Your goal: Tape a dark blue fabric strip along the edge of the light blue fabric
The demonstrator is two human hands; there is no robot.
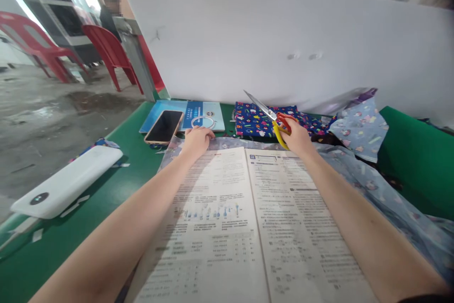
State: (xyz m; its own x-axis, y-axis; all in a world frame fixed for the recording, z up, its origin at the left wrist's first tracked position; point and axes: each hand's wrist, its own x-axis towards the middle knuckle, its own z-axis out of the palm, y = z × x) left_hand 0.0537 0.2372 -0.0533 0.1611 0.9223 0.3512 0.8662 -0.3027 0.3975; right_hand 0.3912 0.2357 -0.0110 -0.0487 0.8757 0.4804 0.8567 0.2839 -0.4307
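Observation:
My right hand (pixel 297 138) grips scissors (pixel 271 115) by their red and yellow handles. The blades point up and left, close together, above a folded navy patterned cloth (pixel 248 121). An open printed book (pixel 227 227) lies between my forearms, on top of a pale patterned sheet (pixel 234 142). At the book's upper left edge, my left hand (pixel 197 143) rests with its fingers curled; what is under them is hidden. Just beyond those fingers is a white ring (pixel 203 122), perhaps a tape roll.
A phone (pixel 165 126) overlaps blue booklets (pixel 213 109) on the green surface (pixel 138 161). A white power bank (pixel 71 182) with a cable lies left, among paper scraps. More patterned sheet (pixel 358 125) bunches at right. A white panel (pixel 248 33) stands behind; red chairs (pixel 106 45) and a person are farther left.

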